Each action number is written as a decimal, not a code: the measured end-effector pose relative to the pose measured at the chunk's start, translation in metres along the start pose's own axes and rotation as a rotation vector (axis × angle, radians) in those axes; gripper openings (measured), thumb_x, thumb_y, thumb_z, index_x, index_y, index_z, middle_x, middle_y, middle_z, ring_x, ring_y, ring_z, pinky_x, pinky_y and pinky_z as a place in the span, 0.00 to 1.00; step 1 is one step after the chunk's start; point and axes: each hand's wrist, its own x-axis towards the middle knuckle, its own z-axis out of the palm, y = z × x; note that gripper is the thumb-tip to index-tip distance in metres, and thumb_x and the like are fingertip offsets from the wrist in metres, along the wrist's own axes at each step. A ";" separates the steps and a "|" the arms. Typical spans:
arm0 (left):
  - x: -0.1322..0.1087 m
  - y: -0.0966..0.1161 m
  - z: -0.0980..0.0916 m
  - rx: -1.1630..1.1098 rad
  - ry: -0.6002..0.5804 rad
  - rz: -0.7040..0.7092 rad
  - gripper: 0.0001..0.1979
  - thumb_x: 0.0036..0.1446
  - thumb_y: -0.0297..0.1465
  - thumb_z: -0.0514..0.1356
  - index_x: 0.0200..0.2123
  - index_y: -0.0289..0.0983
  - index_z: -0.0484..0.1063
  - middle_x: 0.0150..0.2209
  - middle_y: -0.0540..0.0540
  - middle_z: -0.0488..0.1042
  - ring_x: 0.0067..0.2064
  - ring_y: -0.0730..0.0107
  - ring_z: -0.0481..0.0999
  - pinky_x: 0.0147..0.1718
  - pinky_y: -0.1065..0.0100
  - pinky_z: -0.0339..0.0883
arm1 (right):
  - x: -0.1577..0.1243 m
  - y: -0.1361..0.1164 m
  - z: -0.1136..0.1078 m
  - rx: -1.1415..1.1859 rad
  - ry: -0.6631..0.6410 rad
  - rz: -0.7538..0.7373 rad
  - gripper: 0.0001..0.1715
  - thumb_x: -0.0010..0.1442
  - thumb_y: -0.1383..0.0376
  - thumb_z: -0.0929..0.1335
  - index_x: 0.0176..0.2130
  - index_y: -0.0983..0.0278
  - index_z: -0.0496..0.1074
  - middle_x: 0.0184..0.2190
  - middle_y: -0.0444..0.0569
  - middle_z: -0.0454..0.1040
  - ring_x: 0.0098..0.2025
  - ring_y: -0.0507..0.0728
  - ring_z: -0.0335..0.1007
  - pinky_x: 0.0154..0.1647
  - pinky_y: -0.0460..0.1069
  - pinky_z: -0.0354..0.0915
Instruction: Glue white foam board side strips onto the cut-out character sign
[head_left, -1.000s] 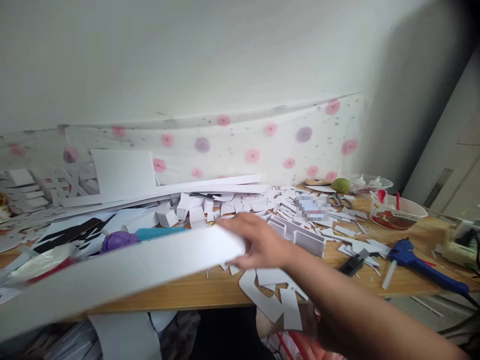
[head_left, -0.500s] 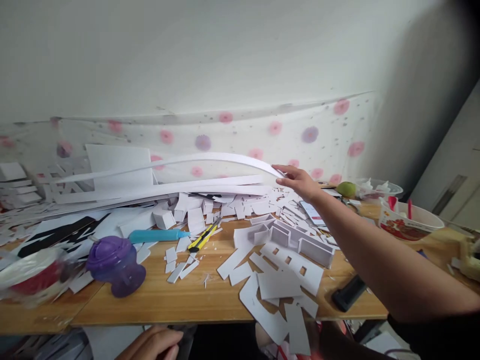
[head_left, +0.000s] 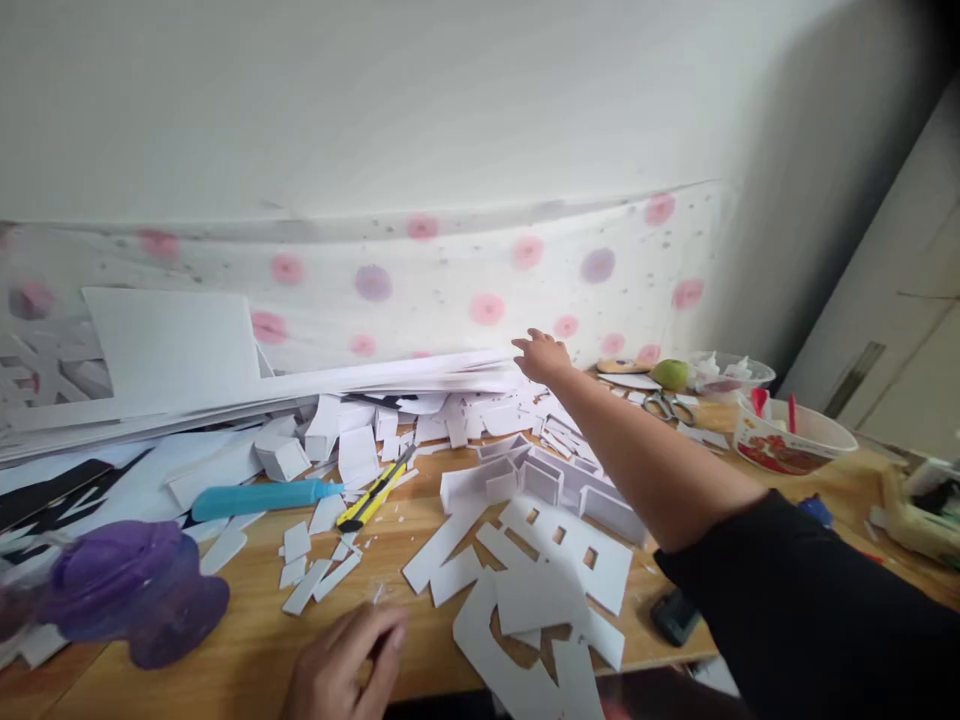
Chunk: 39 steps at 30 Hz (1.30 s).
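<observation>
White strips (head_left: 420, 376) are lying behind the cutter (head_left: 369, 502); to its rear right, the right hand (head_left: 543, 358) is hovering near their ends, fingers spread, holding nothing. In front of the cutter, the left hand (head_left: 337, 665) is showing loosely bent, empty fingers.

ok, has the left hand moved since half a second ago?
Yes, forward: the left hand was short of the front edge of the table; now it reaches past that edge.
</observation>
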 end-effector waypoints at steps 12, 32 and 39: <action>0.007 -0.068 0.031 0.175 -0.308 -0.329 0.17 0.56 0.44 0.54 0.44 0.42 0.72 0.44 0.45 0.77 0.46 0.55 0.76 0.47 0.57 0.68 | -0.263 0.016 0.009 0.382 -0.095 -0.261 0.14 0.65 0.66 0.64 0.48 0.64 0.74 0.46 0.55 0.76 0.46 0.59 0.74 0.48 0.54 0.71; 0.028 0.058 0.047 -0.714 -0.500 -0.610 0.24 0.55 0.43 0.61 0.51 0.36 0.68 0.44 0.40 0.78 0.41 0.60 0.78 0.39 0.62 0.73 | -0.303 -0.012 0.013 0.599 -0.112 -0.526 0.34 0.58 0.68 0.70 0.62 0.59 0.62 0.55 0.55 0.70 0.57 0.62 0.65 0.56 0.58 0.66; 0.020 0.067 0.043 -0.821 -0.445 -0.737 0.20 0.53 0.43 0.63 0.44 0.35 0.71 0.43 0.40 0.79 0.41 0.58 0.79 0.36 0.65 0.73 | -0.330 -0.001 0.014 0.808 0.101 -0.278 0.34 0.59 0.60 0.72 0.62 0.55 0.62 0.54 0.56 0.69 0.53 0.62 0.69 0.54 0.60 0.68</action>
